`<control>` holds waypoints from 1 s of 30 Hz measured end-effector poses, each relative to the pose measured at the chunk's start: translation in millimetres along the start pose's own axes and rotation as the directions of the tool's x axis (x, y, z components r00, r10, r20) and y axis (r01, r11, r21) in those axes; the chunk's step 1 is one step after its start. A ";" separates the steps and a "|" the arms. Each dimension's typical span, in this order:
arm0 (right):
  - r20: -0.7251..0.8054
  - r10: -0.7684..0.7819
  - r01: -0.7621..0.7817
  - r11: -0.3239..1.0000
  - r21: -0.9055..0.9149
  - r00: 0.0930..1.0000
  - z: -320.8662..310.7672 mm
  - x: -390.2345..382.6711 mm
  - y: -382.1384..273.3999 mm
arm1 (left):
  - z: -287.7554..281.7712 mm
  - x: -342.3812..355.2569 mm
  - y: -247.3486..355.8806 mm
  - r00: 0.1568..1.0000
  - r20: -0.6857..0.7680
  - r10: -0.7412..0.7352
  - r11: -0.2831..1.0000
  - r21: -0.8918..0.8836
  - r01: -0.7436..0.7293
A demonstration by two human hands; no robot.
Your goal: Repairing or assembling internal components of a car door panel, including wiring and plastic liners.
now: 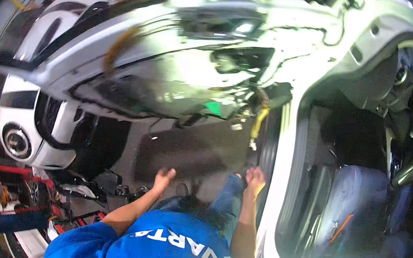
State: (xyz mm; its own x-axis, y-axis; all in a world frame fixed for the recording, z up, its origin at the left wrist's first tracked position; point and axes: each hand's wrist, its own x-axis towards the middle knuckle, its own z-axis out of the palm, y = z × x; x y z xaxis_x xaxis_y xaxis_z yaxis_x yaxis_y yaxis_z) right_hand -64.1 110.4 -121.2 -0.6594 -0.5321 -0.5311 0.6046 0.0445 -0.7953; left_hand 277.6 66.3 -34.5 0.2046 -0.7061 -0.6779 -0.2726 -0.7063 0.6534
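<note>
My left hand (164, 178) is in the air below the stripped car door, fingers loosely bent and apart, with no object visible in it. Farther right, my right hand (255, 178) is beside the white door sill, its fingers part-curled and slightly smeared; I see nothing in it. Just above that hand dangles a yellow wire bundle (259, 122) with a pale connector at its lower end. The open door (172, 73) shows bare white metal, cut-outs and dark wiring, with a green piece (213, 109) near its lower edge.
The car's sill and pillar (284, 164) run along my right, with a greyish-blue covered seat (352, 198) inside. An orange-handled tool (342, 226) lies on it. A white car (37, 123) stands to the left. Red metal parts and a wheel (37, 193) are at lower left.
</note>
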 end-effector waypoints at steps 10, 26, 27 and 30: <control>0.412 0.177 0.058 0.865 -0.498 0.894 81.1 -227.5 60.7 | -131.7 37.0 173.6 0.560 -0.247 0.791 0.385 -0.509 -0.770; 0.678 -0.338 0.650 0.709 -0.272 0.652 299.6 -248.2 -85.4 | -111.1 17.9 234.4 0.614 -0.311 0.725 0.522 -0.334 -0.785; 0.687 -0.410 0.619 0.782 -0.073 0.600 327.0 -245.7 -87.1 | -117.9 16.6 231.5 0.612 -0.274 0.741 0.546 -0.284 -0.788; 0.616 -0.492 0.724 0.661 -0.196 0.616 415.9 -227.9 -99.4 | -130.4 14.9 226.3 0.664 -0.205 0.719 0.583 -0.341 -0.738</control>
State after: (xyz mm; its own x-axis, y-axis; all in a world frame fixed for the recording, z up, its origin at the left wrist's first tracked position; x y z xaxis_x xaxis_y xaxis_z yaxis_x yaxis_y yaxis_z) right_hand 211.9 -124.4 200.4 -0.4283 -0.8700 0.2441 -0.1651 -0.1903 -0.9677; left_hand 341.5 -110.7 147.2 0.1326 -0.9871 0.0894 0.0108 0.0916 0.9957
